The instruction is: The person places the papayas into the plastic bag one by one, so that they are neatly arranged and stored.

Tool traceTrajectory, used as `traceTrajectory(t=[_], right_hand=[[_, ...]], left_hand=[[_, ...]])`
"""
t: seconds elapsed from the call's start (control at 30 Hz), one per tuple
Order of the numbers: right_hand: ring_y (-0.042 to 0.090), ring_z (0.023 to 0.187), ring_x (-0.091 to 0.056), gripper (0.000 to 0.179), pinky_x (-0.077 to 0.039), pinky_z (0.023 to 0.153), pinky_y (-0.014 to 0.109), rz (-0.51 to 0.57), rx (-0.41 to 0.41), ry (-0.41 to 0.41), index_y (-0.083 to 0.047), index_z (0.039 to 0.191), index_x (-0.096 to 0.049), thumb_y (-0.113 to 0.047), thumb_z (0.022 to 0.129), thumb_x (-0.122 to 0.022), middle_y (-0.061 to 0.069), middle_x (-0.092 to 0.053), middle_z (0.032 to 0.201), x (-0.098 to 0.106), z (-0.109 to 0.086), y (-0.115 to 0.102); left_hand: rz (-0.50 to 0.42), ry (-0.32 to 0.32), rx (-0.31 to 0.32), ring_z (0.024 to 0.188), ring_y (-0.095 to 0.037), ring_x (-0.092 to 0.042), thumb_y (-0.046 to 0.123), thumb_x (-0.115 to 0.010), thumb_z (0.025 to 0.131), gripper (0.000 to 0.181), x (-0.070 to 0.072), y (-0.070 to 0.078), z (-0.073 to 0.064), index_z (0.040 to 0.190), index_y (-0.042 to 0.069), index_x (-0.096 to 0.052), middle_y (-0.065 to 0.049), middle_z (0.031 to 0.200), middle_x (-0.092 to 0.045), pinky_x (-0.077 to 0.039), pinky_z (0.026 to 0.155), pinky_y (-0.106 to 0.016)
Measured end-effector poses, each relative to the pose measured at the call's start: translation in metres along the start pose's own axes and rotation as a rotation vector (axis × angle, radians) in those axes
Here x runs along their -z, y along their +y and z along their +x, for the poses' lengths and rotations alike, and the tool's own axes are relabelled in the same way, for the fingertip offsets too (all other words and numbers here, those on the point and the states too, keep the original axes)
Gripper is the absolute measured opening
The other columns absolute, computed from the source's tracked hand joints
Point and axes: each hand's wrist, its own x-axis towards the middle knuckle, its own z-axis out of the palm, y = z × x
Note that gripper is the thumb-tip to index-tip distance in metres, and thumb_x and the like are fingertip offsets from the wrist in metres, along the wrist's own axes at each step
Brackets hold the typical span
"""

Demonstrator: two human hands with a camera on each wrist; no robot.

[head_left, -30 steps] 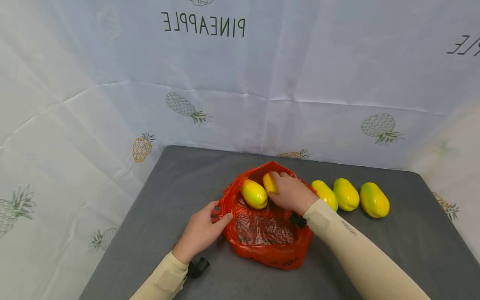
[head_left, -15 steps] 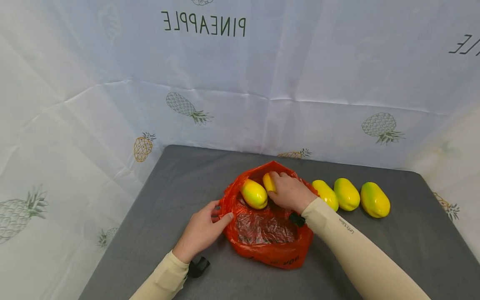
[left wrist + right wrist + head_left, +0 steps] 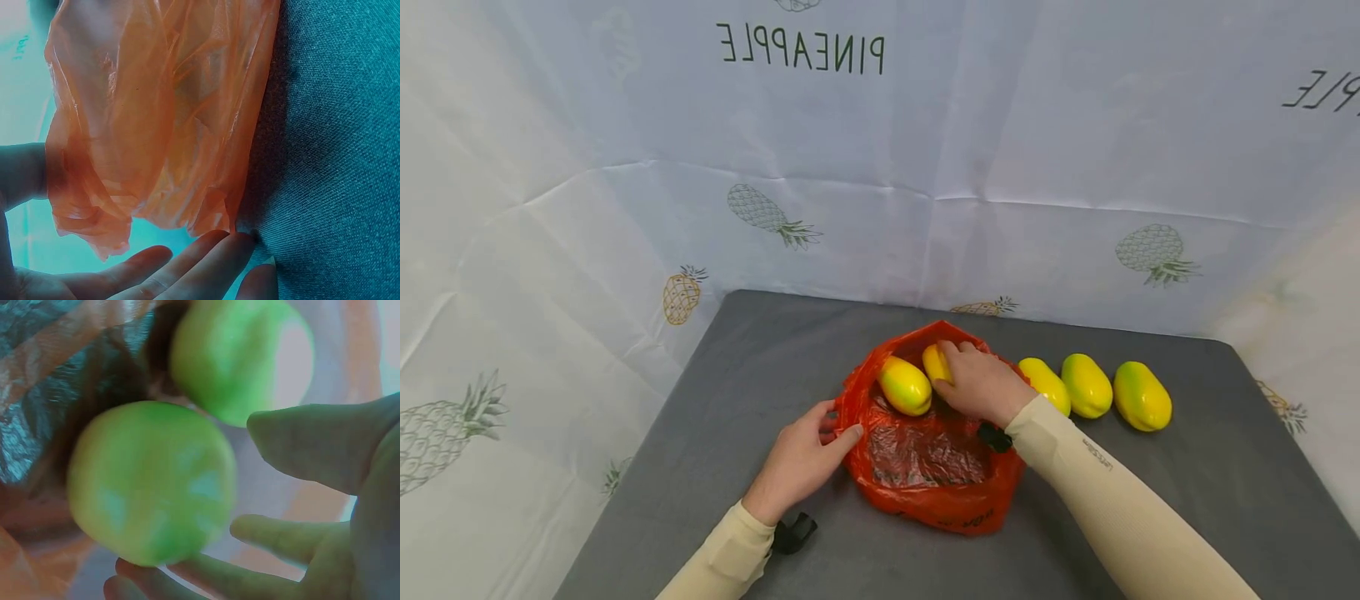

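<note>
A red plastic bag (image 3: 940, 504) lies with its mouth wide on the grey table. Inside it sits a glossy yellow-green mango-like fruit (image 3: 905, 387), close to a second mango-like fruit (image 3: 936, 364) that is partly covered by my right hand (image 3: 981, 382). In the right wrist view, fingers (image 3: 237, 578) lie extended along one fruit (image 3: 150, 481), while the thumb stands apart from it, near the other fruit (image 3: 240, 359). My left hand (image 3: 801, 450) is at the bag's left rim, thumb over the edge. Its fingers (image 3: 212, 262) are fairly straight and touch the bag's outside.
Right of the bag, three more yellow-green fruits (image 3: 1086, 386) stand in a row, the nearest partly behind my right forearm. The grey table (image 3: 760, 358) meets a white pineapple-print cloth (image 3: 850, 250) at the back and sides.
Both hands, the bag and the fruits hold nearly the same places. The whole head view has shifted very slightly.
</note>
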Motion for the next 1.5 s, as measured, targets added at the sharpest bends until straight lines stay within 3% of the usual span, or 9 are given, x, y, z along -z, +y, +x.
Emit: traceTrajectory(t=[0.13, 0.43, 0.77, 0.9, 1.07, 1.13, 1.5], right_hand=[[0.044, 0.134, -0.064, 0.069, -0.054, 0.109, 0.059, 0.004, 0.026, 0.04, -0.003, 0.166, -0.039, -0.038, 0.11, -0.06, 0.027, -0.049, 0.163, 0.011, -0.02, 0.0], [0.04, 0.138, -0.064, 0.06, -0.054, 0.109, 0.061, 0.056, 0.059, 0.209, -0.009, 0.158, -0.054, -0.038, 0.108, -0.066, 0.018, -0.059, 0.157, 0.035, -0.066, 0.019], [0.047, 0.135, -0.061, 0.065, -0.051, 0.108, 0.068, 0.136, -0.082, 0.264, -0.008, 0.16, -0.051, -0.043, 0.107, -0.066, 0.025, -0.056, 0.158, 0.045, -0.1, 0.083], [0.048, 0.126, -0.065, 0.07, -0.055, 0.1, 0.068, 0.161, -0.158, 0.283, -0.004, 0.161, -0.047, -0.046, 0.107, -0.064, 0.027, -0.065, 0.145, 0.043, -0.113, 0.117], [0.053, 0.127, -0.06, 0.079, -0.053, 0.096, 0.07, 0.213, -0.27, 0.31, 0.0, 0.165, -0.039, -0.053, 0.109, -0.057, 0.033, -0.058, 0.149, 0.034, -0.127, 0.158], [0.057, 0.134, -0.055, 0.081, -0.05, 0.099, 0.073, 0.23, -0.305, 0.327, 0.0, 0.166, -0.035, -0.055, 0.109, -0.054, 0.037, -0.046, 0.16, 0.028, -0.13, 0.172], [0.067, 0.132, -0.045, 0.083, -0.042, 0.099, 0.08, 0.245, -0.412, 0.414, 0.008, 0.165, -0.031, -0.053, 0.111, -0.051, 0.046, -0.041, 0.155, 0.003, -0.133, 0.212]], left_hand=[[0.008, -0.003, 0.003, 0.121, -0.032, -0.074, 0.045, -0.073, 0.101, 0.069, -0.002, 0.002, -0.001, 0.156, 0.007, -0.054, -0.014, 0.14, -0.072, -0.063, 0.097, -0.051], [0.026, -0.009, 0.012, 0.125, -0.034, -0.072, 0.045, -0.073, 0.102, 0.071, -0.001, 0.005, -0.001, 0.158, 0.006, -0.052, -0.016, 0.142, -0.071, -0.063, 0.097, -0.051], [0.082, -0.012, 0.004, 0.119, -0.03, -0.073, 0.046, -0.07, 0.104, 0.067, 0.001, 0.01, 0.002, 0.156, 0.008, -0.054, -0.014, 0.139, -0.072, -0.063, 0.093, -0.049], [0.095, -0.012, 0.007, 0.121, -0.031, -0.073, 0.047, -0.069, 0.104, 0.066, 0.0, 0.012, 0.003, 0.156, 0.008, -0.054, -0.016, 0.141, -0.071, -0.062, 0.094, -0.05], [0.107, -0.008, 0.026, 0.129, -0.037, -0.069, 0.048, -0.067, 0.105, 0.069, 0.0, 0.014, 0.004, 0.157, 0.006, -0.052, -0.02, 0.146, -0.068, -0.062, 0.098, -0.053], [0.111, -0.006, 0.034, 0.131, -0.038, -0.068, 0.049, -0.067, 0.105, 0.07, 0.001, 0.013, 0.005, 0.158, 0.005, -0.052, -0.021, 0.148, -0.067, -0.062, 0.099, -0.055], [0.107, 0.017, 0.049, 0.125, -0.035, -0.071, 0.048, -0.069, 0.104, 0.069, -0.003, 0.014, 0.005, 0.157, 0.007, -0.054, -0.018, 0.141, -0.071, -0.061, 0.099, -0.054]])
